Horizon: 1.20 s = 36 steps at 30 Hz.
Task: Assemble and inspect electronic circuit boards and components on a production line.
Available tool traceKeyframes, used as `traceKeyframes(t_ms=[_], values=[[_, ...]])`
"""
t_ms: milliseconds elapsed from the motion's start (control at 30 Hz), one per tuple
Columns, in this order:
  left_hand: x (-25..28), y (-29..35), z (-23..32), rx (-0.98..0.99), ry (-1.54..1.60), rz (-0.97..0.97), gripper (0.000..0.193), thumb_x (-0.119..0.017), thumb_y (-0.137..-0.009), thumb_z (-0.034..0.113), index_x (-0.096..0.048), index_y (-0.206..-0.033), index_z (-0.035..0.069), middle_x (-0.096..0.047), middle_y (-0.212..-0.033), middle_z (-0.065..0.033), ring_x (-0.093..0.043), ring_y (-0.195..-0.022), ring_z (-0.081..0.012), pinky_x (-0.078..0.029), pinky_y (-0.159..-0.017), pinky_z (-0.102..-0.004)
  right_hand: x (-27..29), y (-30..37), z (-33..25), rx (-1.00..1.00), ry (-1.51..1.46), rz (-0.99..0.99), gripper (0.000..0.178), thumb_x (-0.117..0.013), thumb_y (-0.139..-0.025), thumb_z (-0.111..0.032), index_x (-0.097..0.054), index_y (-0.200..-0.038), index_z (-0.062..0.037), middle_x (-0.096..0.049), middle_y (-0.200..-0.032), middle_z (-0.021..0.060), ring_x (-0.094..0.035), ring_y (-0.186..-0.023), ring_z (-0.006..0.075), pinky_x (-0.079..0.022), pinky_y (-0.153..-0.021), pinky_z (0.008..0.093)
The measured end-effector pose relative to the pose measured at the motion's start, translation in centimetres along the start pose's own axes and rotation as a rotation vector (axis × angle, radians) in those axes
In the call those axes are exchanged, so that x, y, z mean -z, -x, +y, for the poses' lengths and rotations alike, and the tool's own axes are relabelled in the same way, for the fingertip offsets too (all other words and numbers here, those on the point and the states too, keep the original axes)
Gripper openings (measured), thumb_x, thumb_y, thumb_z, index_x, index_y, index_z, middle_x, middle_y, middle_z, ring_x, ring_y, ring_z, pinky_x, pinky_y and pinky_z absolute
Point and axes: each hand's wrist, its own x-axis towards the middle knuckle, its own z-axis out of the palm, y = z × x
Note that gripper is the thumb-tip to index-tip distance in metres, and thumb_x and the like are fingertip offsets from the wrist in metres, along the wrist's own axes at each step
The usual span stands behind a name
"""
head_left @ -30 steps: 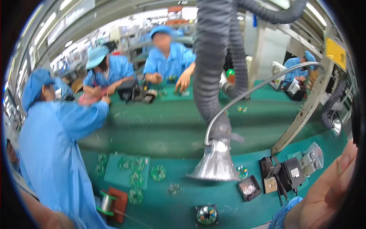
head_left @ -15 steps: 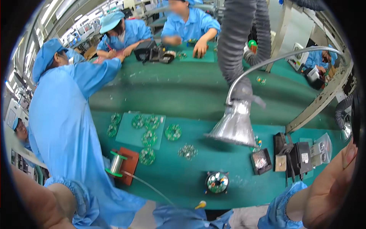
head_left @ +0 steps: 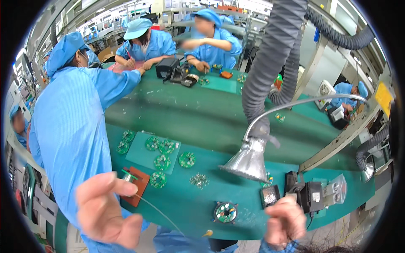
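Note:
My left hand [head_left: 107, 211] is raised at the lower left with its fingers bent and apart, holding nothing. It hides part of the solder wire spool [head_left: 129, 175] on a reddish-brown stand [head_left: 136, 192]. At the lower right my right hand [head_left: 287, 221] hovers in front of the soldering station, fingers loosely curled and nothing seen in them. Between the hands, near the bench's front edge, a round circuit board [head_left: 227, 215] sits in a black holder. Ring-shaped green circuit boards [head_left: 162, 162] lie on and around a light green mat [head_left: 137, 152]. A pile of small parts [head_left: 199, 181] lies beside them.
A metal fume hood [head_left: 249, 162] on a grey hose [head_left: 274, 59] hangs over the bench. To the right stand a soldering station [head_left: 313, 196], a dark tray [head_left: 270, 195] and a clear bag [head_left: 337, 189]. A co-worker in blue [head_left: 71, 126] leans in at the left; others sit opposite.
Both hands have moved inward from the picture's lower sides to over the bench's front. The view has shifted. A co-worker opposite has raised an arm.

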Motion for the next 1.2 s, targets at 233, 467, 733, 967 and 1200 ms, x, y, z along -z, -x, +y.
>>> traceKeyframes(t_ms=[233,467,733,967,1200], values=[[-2.1,9.4,-9.1,0.527,-0.299,-0.253,0.051,-0.064,-0.072,-0.004,-0.053,-0.122,-0.005,-0.052,-0.128,-0.0231,-0.058,-0.106,-0.0313,-0.047,-0.091,-0.0384,-1.6,16.6,6.1,-0.563,0.214,-0.178,0.027,-0.068,-0.083,-0.001,-0.063,-0.110,0.0032,-0.067,-0.088,0.0157,-0.063,-0.078,0.0311,-0.050,-0.070,0.0371],[1.2,15.2,-11.6,0.830,-0.857,-0.558,0.057,-0.070,-0.076,0.017,-0.051,-0.125,-0.003,-0.048,-0.131,-0.0226,-0.049,-0.117,-0.0409,-0.042,-0.099,-0.0452,-1.0,18.4,3.5,-0.676,0.394,-0.283,0.022,-0.060,-0.088,-0.003,-0.060,-0.109,0.0058,-0.063,-0.098,0.0239,-0.061,-0.087,0.0407,-0.050,-0.077,0.0403],[1.9,14.8,-12.0,0.909,-0.807,-0.748,0.051,-0.067,-0.080,0.029,-0.060,-0.118,-0.005,-0.053,-0.129,-0.0231,-0.048,-0.121,-0.0389,-0.040,-0.102,-0.0427,-2.3,20.4,4.9,-0.698,0.355,-0.092,0.021,-0.061,-0.089,-0.004,-0.062,-0.108,0.0036,-0.064,-0.095,0.0222,-0.062,-0.086,0.0389,-0.050,-0.075,0.0402],[2.4,13.2,-20.4,1.072,-0.703,-0.720,0.051,-0.064,-0.084,0.029,-0.058,-0.121,-0.005,-0.054,-0.126,-0.0279,-0.054,-0.115,-0.0432,-0.043,-0.100,-0.0450,-1.2,21.0,5.2,-0.761,0.223,-0.060,0.019,-0.062,-0.089,-0.004,-0.064,-0.107,0.0028,-0.063,-0.085,0.0173,-0.061,-0.072,0.0293,-0.050,-0.066,0.0350],[3.7,15.9,-27.6,1.326,-0.971,-0.869,0.068,-0.059,-0.088,0.033,-0.033,-0.145,0.005,-0.040,-0.139,-0.0262,-0.044,-0.126,-0.0436,-0.040,-0.104,-0.0473,1.5,21.5,8.7,0.099,0.685,-0.358,0.021,-0.064,-0.089,-0.005,-0.065,-0.109,0.0026,-0.063,-0.085,0.0171,-0.061,-0.072,0.0296,-0.050,-0.066,0.0352]])
